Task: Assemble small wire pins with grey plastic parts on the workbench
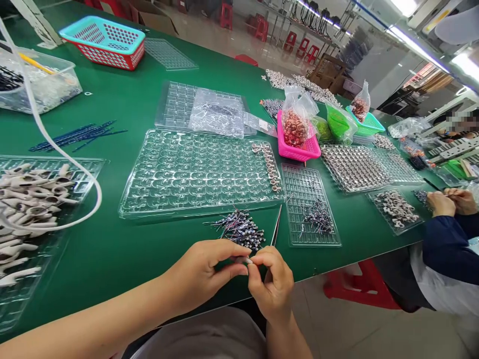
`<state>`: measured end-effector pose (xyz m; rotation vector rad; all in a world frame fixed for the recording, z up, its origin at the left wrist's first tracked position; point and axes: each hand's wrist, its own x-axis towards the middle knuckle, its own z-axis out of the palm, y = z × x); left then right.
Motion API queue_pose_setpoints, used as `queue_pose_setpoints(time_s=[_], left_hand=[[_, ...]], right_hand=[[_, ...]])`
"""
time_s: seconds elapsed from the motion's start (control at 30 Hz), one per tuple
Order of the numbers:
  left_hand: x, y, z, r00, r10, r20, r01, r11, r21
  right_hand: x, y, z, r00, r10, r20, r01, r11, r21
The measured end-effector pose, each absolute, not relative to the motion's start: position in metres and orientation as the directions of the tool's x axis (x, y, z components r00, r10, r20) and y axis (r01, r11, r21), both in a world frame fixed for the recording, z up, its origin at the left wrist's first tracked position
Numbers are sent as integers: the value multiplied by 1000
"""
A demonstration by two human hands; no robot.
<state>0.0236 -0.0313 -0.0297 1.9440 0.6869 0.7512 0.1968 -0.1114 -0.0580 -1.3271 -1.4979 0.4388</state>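
Note:
At the table's front edge, my left hand (209,269) and my right hand (272,284) meet, fingertips pinched together. Between them is a small pale part (245,260), mostly covered by the fingers. A pair of tweezers (276,227) points away from behind my right hand; whether that hand grips it or it lies on the table, I cannot tell. Just beyond my fingers is a pile of small wired components (241,227). Behind it lies a clear moulded tray (198,172), with several pale earpiece-like parts (271,167) along its right end.
Many pale shells (33,199) fill a tray at left, under a white cable (48,129). A smaller tray (310,199) holds more wired components. A pink basket (295,149) carries a bag of coppery parts. At right, a co-worker's hands (449,202) handle something small.

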Motion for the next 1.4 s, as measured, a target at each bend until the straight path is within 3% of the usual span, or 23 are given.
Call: queue_pose_setpoints(time_s=[0.13,0.27,0.43,0.6,0.73,0.87,1.03,1.3,1.4], left_hand=[[24,-33,-26,626,773,107,207,-297,932],[24,-31,-21,600,796,85,288,-314,905],[24,-32,-21,599,786,153,307,-402,863],[25,-32,-15,604,794,76,343,-345,874],[28,-31,-9,619,775,-130,367,-140,919],[31,-27,-7,634,679,-370,294,231,927],[31,-19,-9,685,559,-468,166,505,847],[31,-23,-6,673,627,-392,151,402,903],[17,-23,8,625,721,-298,254,173,952]], right_hand=[[197,-113,-60,268,887,376,490,210,-846],[197,-113,-61,336,885,321,481,132,-867],[196,-112,-59,320,891,322,491,134,-861],[195,-111,-57,289,891,350,522,160,-838],[194,-111,-57,282,888,363,552,160,-818],[193,-111,-58,265,874,407,579,193,-792],[195,-112,-62,256,867,427,581,215,-785],[207,-112,-61,256,881,398,576,192,-795],[209,-107,-63,279,897,343,543,147,-827]])
